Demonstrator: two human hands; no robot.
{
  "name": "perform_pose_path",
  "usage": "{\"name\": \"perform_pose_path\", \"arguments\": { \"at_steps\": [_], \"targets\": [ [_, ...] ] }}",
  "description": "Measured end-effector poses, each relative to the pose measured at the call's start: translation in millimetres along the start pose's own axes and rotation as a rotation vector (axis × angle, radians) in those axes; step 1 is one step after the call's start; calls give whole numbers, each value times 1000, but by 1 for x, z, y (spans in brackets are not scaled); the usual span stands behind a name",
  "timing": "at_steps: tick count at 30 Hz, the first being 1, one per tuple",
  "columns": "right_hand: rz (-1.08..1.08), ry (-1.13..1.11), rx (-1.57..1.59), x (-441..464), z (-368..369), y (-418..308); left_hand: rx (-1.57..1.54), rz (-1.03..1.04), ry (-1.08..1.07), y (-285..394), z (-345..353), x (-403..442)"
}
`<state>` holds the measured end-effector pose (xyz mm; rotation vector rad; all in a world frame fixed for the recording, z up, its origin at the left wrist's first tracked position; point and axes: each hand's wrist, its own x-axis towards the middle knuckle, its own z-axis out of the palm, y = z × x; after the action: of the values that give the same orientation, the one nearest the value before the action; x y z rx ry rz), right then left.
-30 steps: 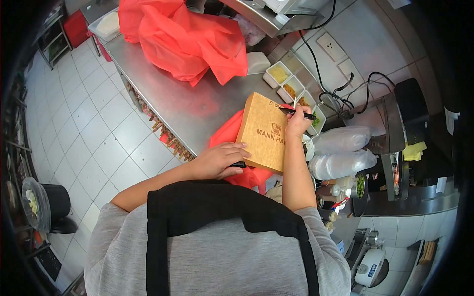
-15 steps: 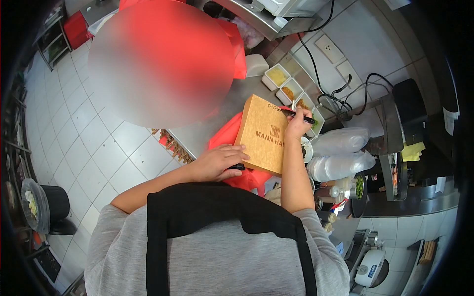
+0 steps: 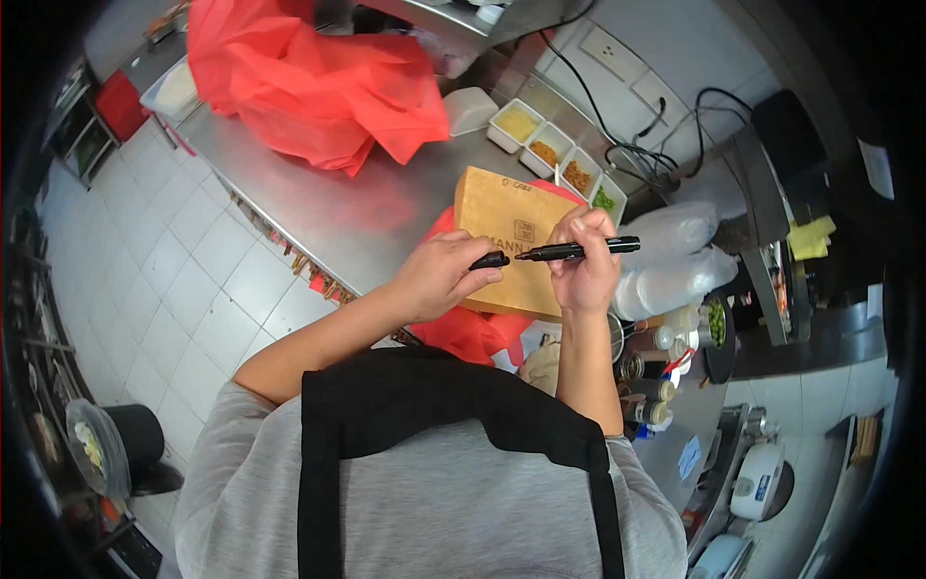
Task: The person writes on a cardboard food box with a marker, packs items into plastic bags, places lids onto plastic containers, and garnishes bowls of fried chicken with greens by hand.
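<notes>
My right hand grips a black marker, its bare tip pointing left. Opposite it, my left hand pinches the black marker cap, with a small gap between cap and tip. Both hands are above a brown cardboard box with a printed logo and lettering, partly hidden by my fingers. Short handwriting shows near the box's far edge. Red bag material lies under and beside the box.
A red fabric bag sits farther along the steel counter. White containers of toppings line the wall. Plastic-wrapped stacks and several jars stand to the right. Cables hang at the wall.
My right hand has lifted the marker off the box and brought it toward my body. My left hand has left the box edge, raising the cap toward the tip. The box's handwriting is longer.
</notes>
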<state>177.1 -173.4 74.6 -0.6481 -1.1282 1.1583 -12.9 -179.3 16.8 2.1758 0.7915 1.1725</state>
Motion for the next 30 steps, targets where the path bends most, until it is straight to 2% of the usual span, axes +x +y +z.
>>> {"name": "perform_pose_path", "arguments": {
  "at_steps": [2, 4, 5, 6, 10, 11, 12, 14, 18, 20, 21, 24, 26, 27, 28, 29, 30],
  "targets": [
    [11, 45, -43, -10, -5, -4, 0, 7, -37, 7, 6, 7],
    [132, 140, -112, -27, -3, 0, 25, 8, -83, 12, 17, 11],
    [138, 81, -110, -35, -8, 4, 46, 12, -110, 13, 22, 11],
    [216, 130, -107, -44, -16, 2, 63, 28, -140, 13, 29, 12],
    [102, 135, -114, -76, -41, -59, 92, 171, -326, 27, 20, 32],
    [169, 65, -164, -89, -56, -76, 31, 225, -364, 41, 20, 41],
    [-37, 13, -334, -96, -56, -80, -28, 270, -399, 58, 16, 48],
    [-121, -96, -661, -114, -46, -108, -152, 388, -425, 82, 21, 60],
    [-318, -24, -719, -142, -35, -122, -361, 617, -384, 106, 55, 77],
    [-320, 18, -720, -156, -46, -131, -402, 656, -385, 120, 70, 81],
    [-290, 6, -746, -161, -56, -140, -300, 641, -571, 120, 71, 82],
    [-286, 9, -931, -176, -112, -186, -182, 583, -509, 152, 110, 88],
    [-260, 363, -1160, -200, -139, -228, -205, 562, -419, 143, 119, 93],
    [-251, 620, -1078, -207, -153, -235, -214, 553, -374, 136, 119, 95],
    [-88, 817, -1101, -213, -177, -242, -217, 495, -323, 131, 116, 96],
    [4, 903, -1137, -216, -210, -241, -219, 433, -276, 125, 111, 93],
    [47, 885, -1350, -218, -243, -235, -221, 369, -229, 122, 106, 88]
  ]
}}
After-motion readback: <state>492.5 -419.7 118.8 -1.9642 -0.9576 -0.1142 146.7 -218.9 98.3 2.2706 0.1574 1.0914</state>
